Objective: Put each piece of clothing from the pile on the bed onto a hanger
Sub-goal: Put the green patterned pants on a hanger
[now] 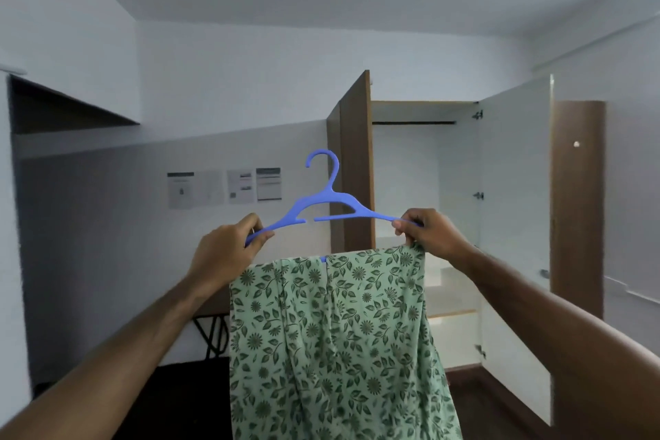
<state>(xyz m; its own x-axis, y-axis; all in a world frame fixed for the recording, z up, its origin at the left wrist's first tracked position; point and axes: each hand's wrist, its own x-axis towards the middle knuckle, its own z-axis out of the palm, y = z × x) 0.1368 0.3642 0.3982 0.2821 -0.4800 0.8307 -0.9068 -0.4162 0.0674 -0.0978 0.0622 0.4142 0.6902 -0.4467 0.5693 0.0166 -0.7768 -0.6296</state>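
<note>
Blue plastic hanger (pixel 323 202) held up at chest height in front of a person, hook pointing upward. The left hand (pixel 224 254) grips the hanger's left end, fingers and thumb curled round the arm. The right hand (pixel 430 230) pinches the right end between thumb and fingers, and the top corner of the cloth sits just under that hand. A green garment (pixel 332 343) printed with dark green flowers and leaves is draped over the hanger's lower bar and hangs straight down between the two forearms, running out of view at the bottom. Behind it stands a wardrobe (pixel 421 225) with both doors swung open, a dark rail (pixel 414 122) across the top and pale shelves below. Four printed paper sheets (pixel 224 187) are stuck in a row on the grey wall to the left.
</note>
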